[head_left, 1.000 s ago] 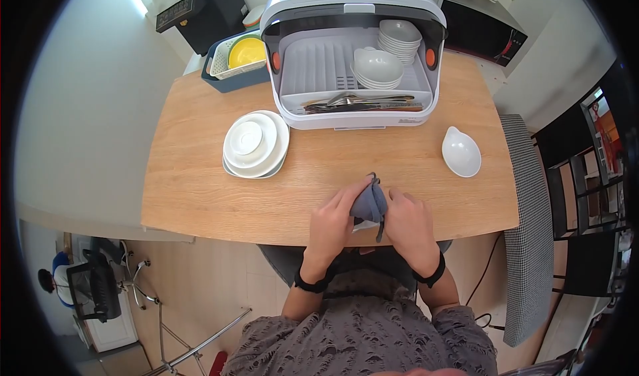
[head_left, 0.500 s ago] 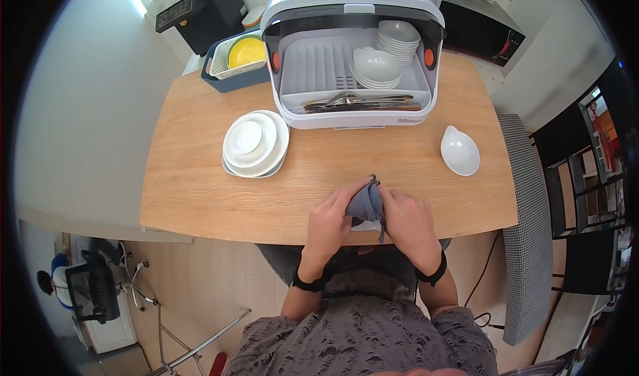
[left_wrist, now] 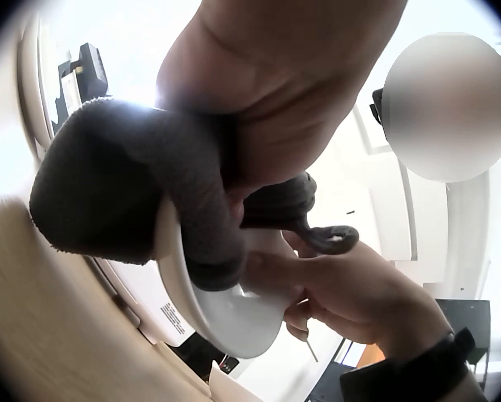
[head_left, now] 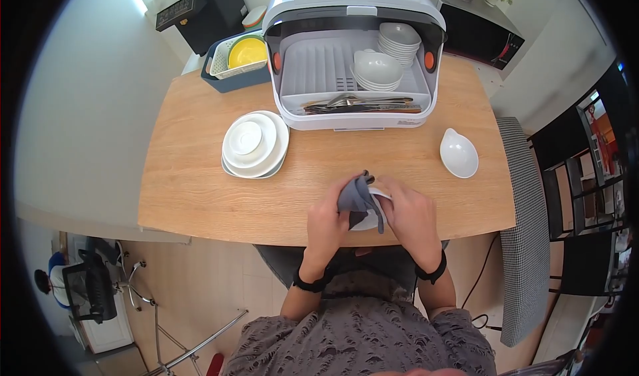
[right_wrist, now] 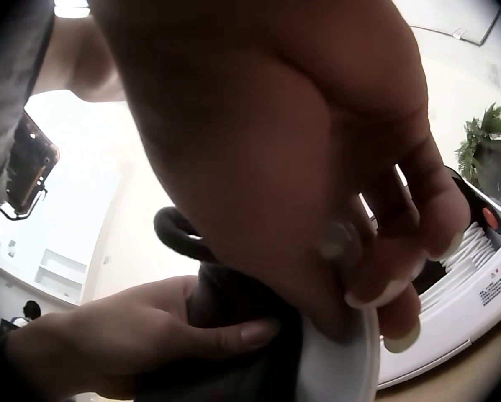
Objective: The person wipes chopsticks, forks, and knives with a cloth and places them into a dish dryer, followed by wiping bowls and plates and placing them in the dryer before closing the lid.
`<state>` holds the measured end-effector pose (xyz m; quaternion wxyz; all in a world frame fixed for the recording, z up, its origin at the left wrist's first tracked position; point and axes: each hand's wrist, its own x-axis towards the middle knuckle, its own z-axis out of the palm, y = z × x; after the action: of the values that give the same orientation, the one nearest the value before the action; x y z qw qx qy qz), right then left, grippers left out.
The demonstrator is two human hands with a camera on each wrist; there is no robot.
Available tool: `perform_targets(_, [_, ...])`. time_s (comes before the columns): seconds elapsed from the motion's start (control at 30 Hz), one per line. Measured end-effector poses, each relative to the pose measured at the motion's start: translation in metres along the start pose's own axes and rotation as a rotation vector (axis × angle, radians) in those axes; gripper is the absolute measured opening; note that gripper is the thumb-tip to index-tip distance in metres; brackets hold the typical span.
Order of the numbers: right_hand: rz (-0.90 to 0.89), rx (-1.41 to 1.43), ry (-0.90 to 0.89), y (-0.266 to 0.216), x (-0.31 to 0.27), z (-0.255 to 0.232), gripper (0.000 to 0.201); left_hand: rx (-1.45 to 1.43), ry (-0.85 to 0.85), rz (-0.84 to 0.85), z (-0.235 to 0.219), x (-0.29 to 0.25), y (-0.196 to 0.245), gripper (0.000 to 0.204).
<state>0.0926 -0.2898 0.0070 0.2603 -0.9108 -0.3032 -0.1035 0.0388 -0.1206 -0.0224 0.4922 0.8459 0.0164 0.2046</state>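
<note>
Near the table's front edge, a grey-blue cloth is draped over a white bowl. The left hand grips the cloth against the bowl's side, its thumb lying on the cloth in the right wrist view. Opposite it, the right hand pinches the bowl's rim with curled fingers, as the right wrist view shows. Part of the cloth folds over the rim of the bowl in the left wrist view. The hands and cloth hide much of the bowl.
A white dish cabinet with stacked bowls and cutlery stands at the back. Stacked plates lie at the left, a single bowl at the right. A blue basket holds a yellow bowl.
The cloth and left hand have shifted slightly left. The right hand's fingers have moved at the rim, and more of the white bowl shows between the hands.
</note>
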Motion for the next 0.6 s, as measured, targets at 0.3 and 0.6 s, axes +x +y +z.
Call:
perform_targets(0.3, [0.255, 0.433, -0.184, -0.01, -0.003, 0.019, 0.036, -0.622, 0.355, -0.193, 0.014, 0.004, -0.021, 0.033])
perform_targets(0.6, [0.342, 0.631, -0.296, 0.008, 0.021, 0.012, 0.031, -0.786, 0.332, -0.245, 0.016, -0.001, -0.02, 0.035])
